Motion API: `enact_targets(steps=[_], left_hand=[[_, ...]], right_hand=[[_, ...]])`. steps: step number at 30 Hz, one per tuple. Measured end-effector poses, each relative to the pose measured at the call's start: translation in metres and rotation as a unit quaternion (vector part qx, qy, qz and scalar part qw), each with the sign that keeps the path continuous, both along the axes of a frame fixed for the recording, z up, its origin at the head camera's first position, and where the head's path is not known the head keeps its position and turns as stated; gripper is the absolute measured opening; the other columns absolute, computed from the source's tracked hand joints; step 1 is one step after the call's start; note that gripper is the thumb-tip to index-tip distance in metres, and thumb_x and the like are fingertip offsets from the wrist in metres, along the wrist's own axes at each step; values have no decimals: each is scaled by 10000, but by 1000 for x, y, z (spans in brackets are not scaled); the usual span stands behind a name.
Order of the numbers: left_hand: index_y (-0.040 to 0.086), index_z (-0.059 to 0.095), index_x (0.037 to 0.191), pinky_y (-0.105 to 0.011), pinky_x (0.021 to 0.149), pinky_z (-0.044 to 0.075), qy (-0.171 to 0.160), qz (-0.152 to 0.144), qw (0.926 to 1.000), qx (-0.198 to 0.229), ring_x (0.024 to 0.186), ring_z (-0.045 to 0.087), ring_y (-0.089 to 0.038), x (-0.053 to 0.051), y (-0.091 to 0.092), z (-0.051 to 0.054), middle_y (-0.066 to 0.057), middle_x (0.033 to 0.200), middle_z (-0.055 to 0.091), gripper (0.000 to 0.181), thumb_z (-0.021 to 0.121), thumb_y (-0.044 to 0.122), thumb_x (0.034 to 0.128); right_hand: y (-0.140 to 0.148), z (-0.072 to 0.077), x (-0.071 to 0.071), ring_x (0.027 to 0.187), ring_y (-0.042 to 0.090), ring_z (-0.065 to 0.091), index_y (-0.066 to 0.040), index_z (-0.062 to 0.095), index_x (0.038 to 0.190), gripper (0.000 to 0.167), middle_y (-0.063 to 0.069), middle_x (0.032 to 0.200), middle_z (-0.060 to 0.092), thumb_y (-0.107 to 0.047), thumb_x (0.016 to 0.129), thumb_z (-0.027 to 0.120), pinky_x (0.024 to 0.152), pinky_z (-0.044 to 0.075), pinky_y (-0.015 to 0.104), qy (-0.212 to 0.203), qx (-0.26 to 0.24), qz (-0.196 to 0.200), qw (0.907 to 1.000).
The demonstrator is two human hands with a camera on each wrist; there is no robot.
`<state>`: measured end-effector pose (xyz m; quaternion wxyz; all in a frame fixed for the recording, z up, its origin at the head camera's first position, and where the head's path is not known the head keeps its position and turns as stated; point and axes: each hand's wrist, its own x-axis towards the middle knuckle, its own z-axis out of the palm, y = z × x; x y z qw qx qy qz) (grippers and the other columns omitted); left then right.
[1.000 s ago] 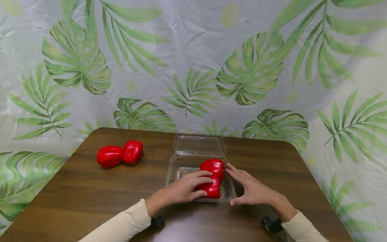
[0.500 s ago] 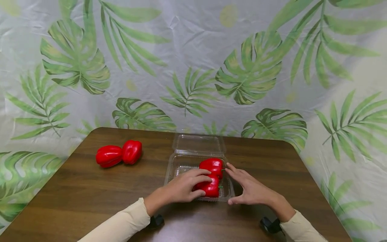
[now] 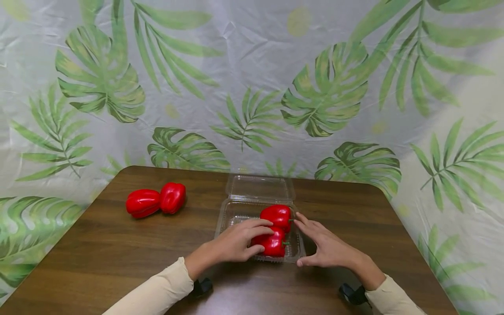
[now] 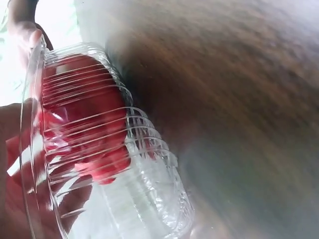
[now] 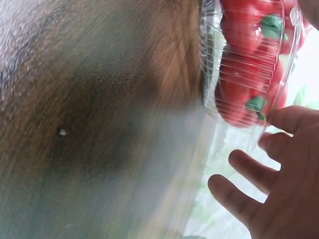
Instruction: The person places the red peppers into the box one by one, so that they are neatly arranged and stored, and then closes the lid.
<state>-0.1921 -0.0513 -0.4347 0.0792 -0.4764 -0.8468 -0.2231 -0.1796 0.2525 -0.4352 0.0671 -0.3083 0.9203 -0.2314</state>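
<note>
the left hand (image 3: 234, 241) has eased slightly leftward, baring more of the near red bell pepper (image 3: 273, 246) and its green stem (image 3: 286, 243); that pepper seems about settled, just beside the far red bell pepper (image 3: 275, 216) in the right half of the clear plastic clamshell (image 3: 238, 218). two other red bell peppers (image 3: 143, 203) lie outside. the left thumb and fingers arch over the near pepper's left end; whether they grip, i cannot tell. the right hand (image 3: 334, 247) holds nothing, fingers apart at the right rim.

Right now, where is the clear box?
In the head view, the clear box sits open on the table, right of two loose red peppers, with the left hand over it and the right hand at its edge.
</note>
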Motion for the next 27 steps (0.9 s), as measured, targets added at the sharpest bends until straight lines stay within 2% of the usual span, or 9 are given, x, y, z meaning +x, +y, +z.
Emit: enact_targets(steps=[4,8,14,20,24,27], left_hand=[[150,632,1299,-394,1081,490,52,9,10000,53,1304,573,-213,0,-3,0,-46,1418,583,404,703,223,909],[126,636,1289,-389,1059,503,108,49,9996,238,1295,573,-217,-3,-7,5,-56,1412,586,388,694,205,914],[106,645,1278,-393,1032,522,356,334,9978,458,1287,574,-219,-11,-29,15,-80,1390,604,404,728,184,891],[84,655,1261,-433,1036,512,590,878,9922,656,1277,582,-260,-23,-68,25,-108,1374,615,417,753,153,861],[61,648,1261,-505,1050,481,593,1483,9842,766,1280,567,-329,-34,-107,38,-136,1380,601,420,745,146,862],[51,634,1276,-559,1061,453,457,1988,9754,839,1293,536,-373,-44,-140,45,-164,1395,580,416,722,129,877]], right_hand=[[-1,0,-1,1415,447,338,-30,301,1547,1016,187,1655,193,-556,799,742,1036,405,678,1,24,42,10000],[-1,2,-1,1415,460,339,-24,303,1545,971,200,1650,196,-539,833,718,1036,400,682,21,12,111,9999],[1,3,0,1416,462,348,-11,320,1535,882,216,1638,222,-514,895,660,1047,396,676,175,70,137,9997],[2,4,-1,1414,464,345,15,320,1527,871,228,1632,231,-478,898,668,1050,393,676,238,56,132,9996],[3,5,-1,1418,465,332,17,321,1525,856,229,1631,232,-429,892,684,1053,382,689,207,16,94,9997],[4,6,-1,1417,474,330,16,318,1527,844,235,1629,231,-413,897,680,1049,376,699,192,-19,142,9997]])
